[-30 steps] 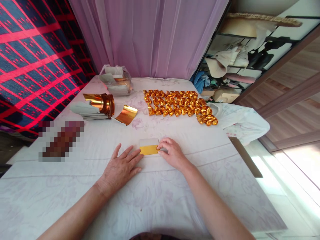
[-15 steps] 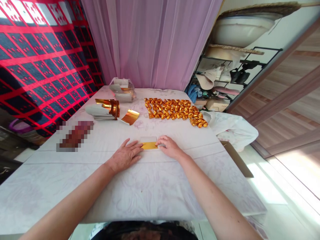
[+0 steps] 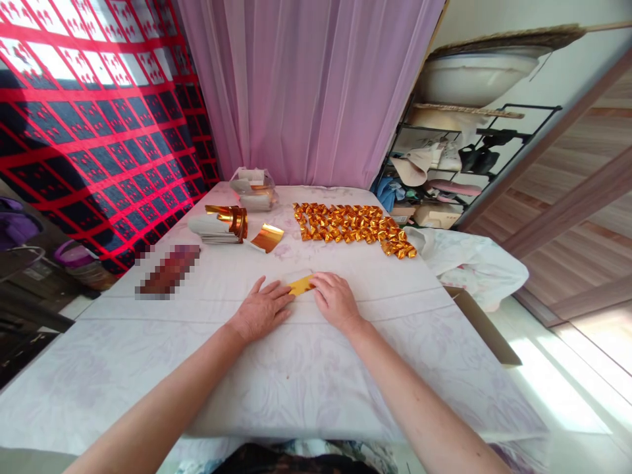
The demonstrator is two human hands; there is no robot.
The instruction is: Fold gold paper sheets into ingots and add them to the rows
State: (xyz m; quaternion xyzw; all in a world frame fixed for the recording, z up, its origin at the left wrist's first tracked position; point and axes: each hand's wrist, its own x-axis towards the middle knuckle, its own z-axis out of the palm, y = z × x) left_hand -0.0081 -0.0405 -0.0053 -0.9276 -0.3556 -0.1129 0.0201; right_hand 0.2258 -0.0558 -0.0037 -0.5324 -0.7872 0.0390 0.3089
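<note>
Left hand (image 3: pixel 261 313) lies flat, fingers spread, tips on the left end of the gold strip (image 3: pixel 301 286), apparently steadying it. Right hand (image 3: pixel 338 301) curls over the right end; a pinch cannot be confirmed. The strip lies on the cloth (image 3: pixel 316 368) between both. Beyond, stack (image 3: pixel 217 228) and loose sheet (image 3: pixel 267 237) sit left, seemingly for easy reach; folded pieces (image 3: pixel 345 224) form rows, right. Purple curtain (image 3: pixel 316 92) behind; rack (image 3: pixel 536 106) at far right.

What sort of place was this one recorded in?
Probably a room in a home: a purple curtain hangs beyond the cloth-covered table, and a white basin and what look like black shoes are stored at the right.
</note>
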